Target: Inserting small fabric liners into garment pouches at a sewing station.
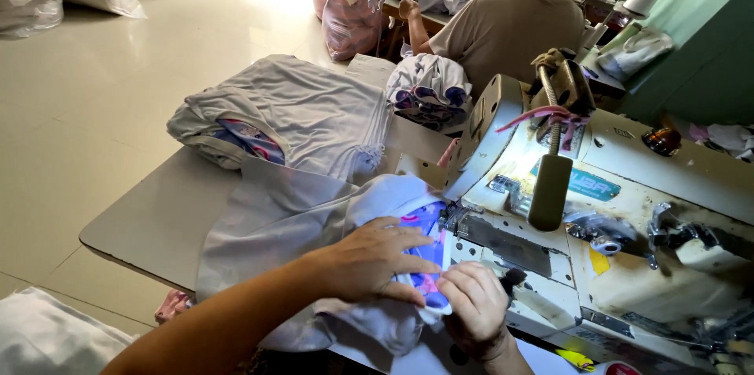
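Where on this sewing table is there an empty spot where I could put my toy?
Bare grey table shows at the near left corner, between the edge, the folded pile of white garments and the white cloth being sewn. Beside the sewing machine it is crowded: the left hand and right hand press printed fabric there.

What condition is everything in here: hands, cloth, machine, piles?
Left hand: flat, pressing the garment.
Right hand: pinching the garment's edge.
Garment: bunched, fed under the needle.
Sewing machine: lamp lit, worn paint.
Folded pile: stacked on the table.
Bags: stuffed full.
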